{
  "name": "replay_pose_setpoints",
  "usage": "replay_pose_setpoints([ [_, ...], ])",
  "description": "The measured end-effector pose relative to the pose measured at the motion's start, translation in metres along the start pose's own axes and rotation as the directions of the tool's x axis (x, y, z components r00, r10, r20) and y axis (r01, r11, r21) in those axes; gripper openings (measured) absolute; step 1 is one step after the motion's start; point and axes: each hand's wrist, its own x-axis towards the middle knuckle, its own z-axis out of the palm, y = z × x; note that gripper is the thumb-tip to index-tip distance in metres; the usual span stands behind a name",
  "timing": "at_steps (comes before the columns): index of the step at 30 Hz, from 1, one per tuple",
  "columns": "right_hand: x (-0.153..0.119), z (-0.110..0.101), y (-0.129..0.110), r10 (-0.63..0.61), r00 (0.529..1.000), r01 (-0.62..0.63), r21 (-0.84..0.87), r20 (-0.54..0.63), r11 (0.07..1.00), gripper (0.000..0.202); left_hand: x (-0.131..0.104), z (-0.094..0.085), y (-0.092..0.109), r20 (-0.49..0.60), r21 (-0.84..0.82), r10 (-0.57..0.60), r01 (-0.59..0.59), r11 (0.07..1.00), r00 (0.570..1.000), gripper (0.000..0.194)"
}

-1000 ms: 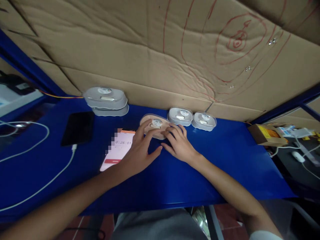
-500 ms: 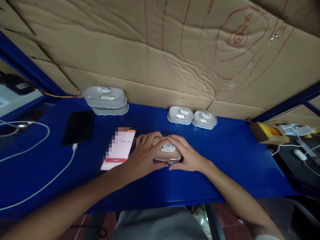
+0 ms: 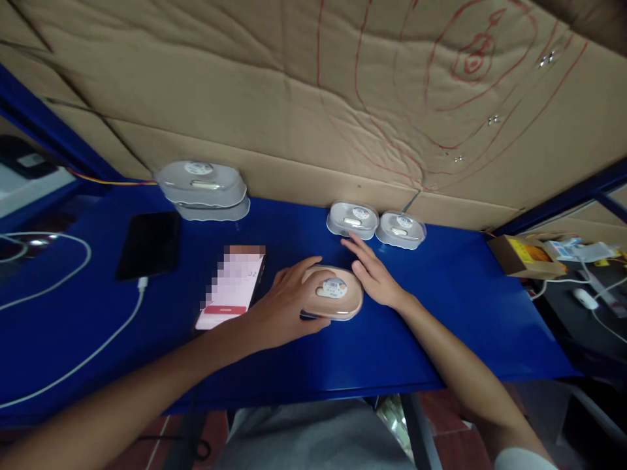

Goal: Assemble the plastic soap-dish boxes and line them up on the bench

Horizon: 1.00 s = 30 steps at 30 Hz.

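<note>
1. my left hand point(image 3: 284, 300) is clamped on the tan box point(image 3: 343, 303).
2. my right hand point(image 3: 379, 281), fingers apart, is just right of that box.
3. two gray boxes point(image 3: 353, 222) sit ahead of it.

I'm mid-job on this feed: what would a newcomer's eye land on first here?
Probably the red drawing, its rings and lines on the upper right of the cardboard wall behind the blue table. Next, perhaps the bright phone lying left of the left hand, then the tan container between that hand and the open right hand.
</note>
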Motion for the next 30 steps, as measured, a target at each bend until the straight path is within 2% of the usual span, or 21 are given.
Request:
replay_pose_setpoints([
  [2,-0.009,-0.002,-0.013,-0.107,0.991,0.103,0.047,0.085,0.994,0.065,-0.001,0.000,0.000,0.003,-0.034,0.009,-0.009,0.999,1.000,0.072],
  [4,-0.017,-0.002,-0.023,-0.188,0.968,0.184,0.039,0.166,0.982,0.083,0.000,0.001,-0.001,-0.016,-0.051,0.025,-0.026,0.998,1.000,0.076],
  [6,-0.022,-0.001,-0.029,-0.205,0.959,0.213,-0.018,0.198,0.977,0.102,0.001,0.004,-0.002,-0.056,-0.057,0.043,-0.046,0.997,0.998,0.080],
  [7,-0.023,0.000,-0.029,-0.199,0.960,0.210,-0.039,0.196,0.977,0.105,0.002,0.005,-0.003,-0.073,-0.063,0.052,-0.057,0.996,0.996,0.080],
  [9,-0.024,0.002,-0.028,-0.193,0.966,0.202,-0.034,0.175,0.979,0.100,0.002,0.008,-0.005,-0.100,-0.088,0.056,-0.065,0.994,0.993,0.083],
  [12,-0.022,0.002,-0.023,-0.200,0.970,0.197,0.037,0.138,0.980,0.090,0.000,0.009,-0.007,-0.123,-0.145,0.007,-0.025,0.989,0.992,0.097],
  [19,-0.021,0.001,-0.018,-0.166,0.981,0.157,0.097,0.101,0.983,0.076,-0.002,0.014,-0.011,-0.076,-0.184,-0.013,-0.002,0.983,0.997,0.121],
  [24,-0.018,-0.005,-0.008,-0.151,0.987,0.152,-0.015,0.052,0.988,0.072,-0.002,0.018,-0.013,-0.057,-0.171,-0.012,0.002,0.985,0.998,0.128],
  [27,-0.015,-0.009,-0.001,-0.154,0.988,0.151,-0.125,-0.012,0.981,0.059,-0.002,0.016,-0.014,-0.041,-0.154,-0.015,0.008,0.988,0.999,0.134],
  [30,-0.014,-0.010,0.001,-0.141,0.989,0.134,-0.159,-0.035,0.978,0.050,-0.003,0.013,-0.012,-0.017,-0.140,-0.024,0.022,0.990,1.000,0.136],
])
